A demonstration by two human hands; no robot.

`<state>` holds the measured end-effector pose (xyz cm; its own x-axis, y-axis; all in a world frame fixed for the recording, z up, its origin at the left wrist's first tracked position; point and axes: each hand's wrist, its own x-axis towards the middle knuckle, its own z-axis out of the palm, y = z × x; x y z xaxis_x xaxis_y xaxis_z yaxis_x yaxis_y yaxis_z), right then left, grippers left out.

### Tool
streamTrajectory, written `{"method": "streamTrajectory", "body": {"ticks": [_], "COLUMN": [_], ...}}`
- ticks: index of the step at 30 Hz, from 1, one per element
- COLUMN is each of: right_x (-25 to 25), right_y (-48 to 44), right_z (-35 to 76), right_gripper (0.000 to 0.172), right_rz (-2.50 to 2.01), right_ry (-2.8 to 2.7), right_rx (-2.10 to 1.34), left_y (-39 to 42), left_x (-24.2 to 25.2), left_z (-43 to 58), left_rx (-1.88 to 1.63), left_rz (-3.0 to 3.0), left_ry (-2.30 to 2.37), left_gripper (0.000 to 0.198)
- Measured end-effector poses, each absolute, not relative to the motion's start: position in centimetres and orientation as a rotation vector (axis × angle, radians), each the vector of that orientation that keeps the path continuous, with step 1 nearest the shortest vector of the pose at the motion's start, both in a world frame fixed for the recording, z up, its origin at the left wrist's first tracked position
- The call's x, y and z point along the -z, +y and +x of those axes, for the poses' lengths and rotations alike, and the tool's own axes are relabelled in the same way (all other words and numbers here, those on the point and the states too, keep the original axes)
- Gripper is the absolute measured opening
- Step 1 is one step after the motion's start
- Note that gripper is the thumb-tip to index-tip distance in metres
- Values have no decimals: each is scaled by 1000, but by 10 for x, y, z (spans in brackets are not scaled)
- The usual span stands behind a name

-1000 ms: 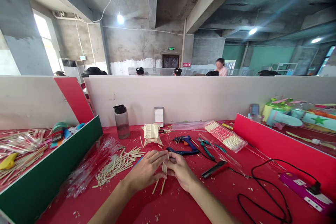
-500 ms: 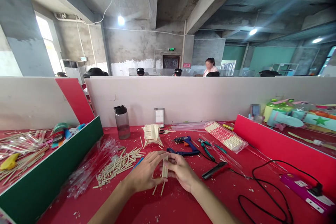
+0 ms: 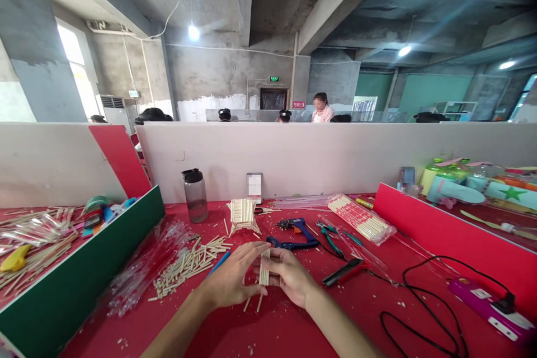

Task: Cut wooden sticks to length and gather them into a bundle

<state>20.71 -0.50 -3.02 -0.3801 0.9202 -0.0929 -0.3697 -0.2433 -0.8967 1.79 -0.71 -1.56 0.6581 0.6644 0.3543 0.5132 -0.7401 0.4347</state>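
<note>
A small flat panel of pale wooden sticks (image 3: 264, 268) stands upright between my hands above the red table (image 3: 235, 335). My right hand (image 3: 289, 275) grips its right side, thumb in front and fingers behind. My left hand (image 3: 237, 274) curves round the left, its fingertips at the panel's top edge and its thumb near the bottom. Two loose sticks (image 3: 259, 303) lie just below the hands. Beyond them sits a built piece of sticks (image 3: 243, 216). A heap of short sticks (image 3: 191, 265) lies to the left.
A blue glue gun (image 3: 300, 234), green-handled pliers (image 3: 331, 240) and a black-and-red tool (image 3: 342, 272) lie right of my hands. Farther out are bagged sticks (image 3: 361, 218), a purple power strip (image 3: 489, 305) with black cable, a bottle (image 3: 195, 196) and a phone (image 3: 254, 187).
The panel has shifted very slightly between my hands, which stay in nearly the same place. In the background, a person in pink has moved left.
</note>
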Motion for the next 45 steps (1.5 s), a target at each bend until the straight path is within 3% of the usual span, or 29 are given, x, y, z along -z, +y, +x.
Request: {"method": "streamTrajectory", "body": {"ticks": [29,34,39,45], "right_x": [32,22,14,17], "right_y": [-4,2,8,10], "right_z": [210,218,233,234], "right_gripper": [48,48,49,49], "right_rz": [-759,-810,-824,-836], "right_ry": [-1029,-994,-965,-974], "right_rx": [-1813,-1699,-1609,-1601], "left_y": [-12,-4,0,-2], "left_x": [9,6,2,-1], "left_z": [24,12,-3,2], "left_rx": [-832,-664,-140,-80], "left_rz": [2269,2257,2339,2490], "left_ry": [863,921,1002,966], "left_gripper": [72,95,108,92]}}
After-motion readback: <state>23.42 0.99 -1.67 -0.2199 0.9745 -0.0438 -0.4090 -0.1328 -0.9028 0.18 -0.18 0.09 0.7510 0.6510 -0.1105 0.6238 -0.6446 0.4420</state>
